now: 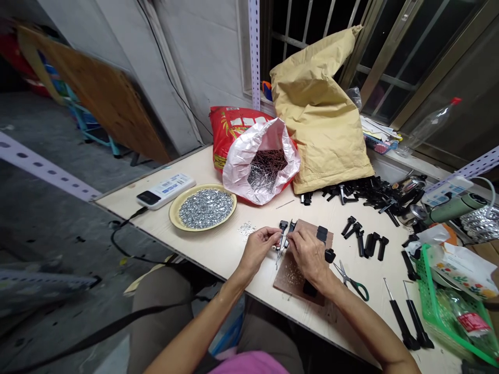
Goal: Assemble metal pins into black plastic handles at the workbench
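My left hand (257, 250) and my right hand (310, 255) meet over the table, fingertips pinched close together. Whatever lies between the fingertips is too small to name. Thin silver metal pieces (279, 255) show just below them. Black plastic parts (283, 225) lie right beyond the fingers. Under my right hand is a brown board (290, 278) with light crumbs on it, and several black parts rest on it, partly hidden by the hand. A few small metal washers (247, 228) are scattered left of my left hand.
A yellow plate (175, 222) holds many small metal pieces. Behind stand a red bag (224, 130) of long metal pins and a brown paper sack (327, 130). Rightward are green-handled scissors (356, 285), loose black parts (370, 244), two hooked tools (401, 319) and a green basket (429, 291).
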Demonstrator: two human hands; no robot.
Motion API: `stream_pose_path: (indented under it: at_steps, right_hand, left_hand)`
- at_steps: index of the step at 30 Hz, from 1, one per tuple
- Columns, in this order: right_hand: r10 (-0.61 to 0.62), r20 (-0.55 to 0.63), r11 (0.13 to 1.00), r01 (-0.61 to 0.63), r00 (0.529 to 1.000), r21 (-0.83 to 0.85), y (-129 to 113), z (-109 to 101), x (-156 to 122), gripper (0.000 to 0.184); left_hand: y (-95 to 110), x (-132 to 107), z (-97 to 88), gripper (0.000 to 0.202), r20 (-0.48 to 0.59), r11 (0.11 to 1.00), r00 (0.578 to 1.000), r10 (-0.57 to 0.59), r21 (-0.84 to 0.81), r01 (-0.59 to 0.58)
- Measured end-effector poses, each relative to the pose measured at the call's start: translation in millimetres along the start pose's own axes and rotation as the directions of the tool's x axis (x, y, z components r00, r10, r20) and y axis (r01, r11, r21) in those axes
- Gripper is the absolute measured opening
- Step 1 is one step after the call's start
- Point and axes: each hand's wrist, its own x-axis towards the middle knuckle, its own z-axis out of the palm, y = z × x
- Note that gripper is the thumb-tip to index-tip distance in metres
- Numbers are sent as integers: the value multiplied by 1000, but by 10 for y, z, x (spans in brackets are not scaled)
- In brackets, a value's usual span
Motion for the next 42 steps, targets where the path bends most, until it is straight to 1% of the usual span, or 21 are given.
stream_pose_path:
  at_steps: [4,7,10,12,15,17,21,26,31,36,39,42]
  right_hand:
    - [9,-13,1000,-9,1000,-14,11,-32,-45,26]
    - [8,-33,1000,-7,999,19,9,-19,-76,23]
    - [9,-42,1000,-9,999,0,7,3,-105,23]
    - [30,-21,1000,-30,999,-6,8,7,-121,23]
    - [61,25,995,-62,998,75,16,-4,-138,19]
    - [57,38,992,-61,998,111,26,-11,-148,16]
    - [55,40,996,-57,998,71,44,-6,-169,20]
    - [78,75,980,-90,994,177,56,-4,-187,17]
    - [80,103,981,-97,992,170,69,7,-191,21]
    - [90,118,939,-123,989,320,76,5,-198,16]
    - [98,128,929,-137,987,343,82,0,-206,19]
    - [136,151,896,-186,979,403,77,-1,-202,20]
  left_hand:
    - [21,-37,-2,27,35,996,999,22,81,-25]
    - [30,-51,-5,26,69,992,997,22,121,-30]
    - [38,-64,-1,24,97,987,995,16,156,-31]
    - [43,-73,5,22,96,982,995,30,185,-48]
    - [47,-83,17,20,89,973,995,55,219,-73]
    - [45,-84,23,21,91,971,994,52,226,-72]
    - [31,-83,33,24,111,969,993,41,236,-66]
    - [11,-84,33,26,114,974,993,35,220,-60]
    - [4,-71,21,25,126,975,992,22,218,-49]
    - [-7,-65,10,26,122,979,993,5,201,-30]
    - [0,-69,7,26,141,978,990,-6,205,-23]
    - [16,-69,3,25,151,976,988,-15,217,-18]
